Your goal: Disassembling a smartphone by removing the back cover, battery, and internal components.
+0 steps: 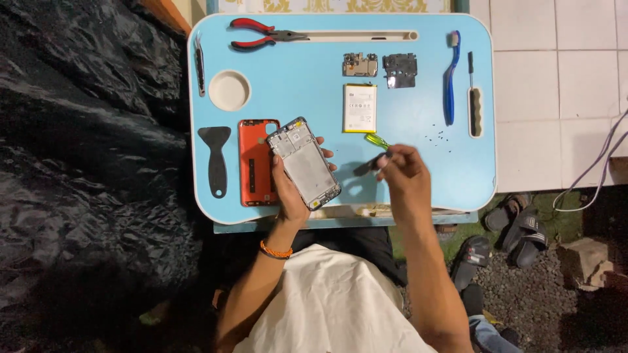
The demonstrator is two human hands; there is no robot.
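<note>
My left hand [291, 193] holds an opened phone frame [304, 162] tilted above the light blue lap table [418, 176], its bare inner side facing up. My right hand [404, 173] pinches a small tool with a green-yellow handle [376, 140] and a dark tip, just right of the phone. An orange back cover [254, 163] lies flat under and left of the phone. A white battery with a yellow edge [360, 108] lies above my right hand. A circuit board [360, 65] and a black inner cover [400, 70] rest further up.
Red-handled pliers [261, 34], tweezers [199, 65], a black scraper [216, 160], a blue toothbrush [451, 78], a small brush [475, 108] and several tiny screws [437, 136] lie on the table. Black plastic sheeting [85, 163] is at left, sandals [517, 225] and a cable [595, 170] at right.
</note>
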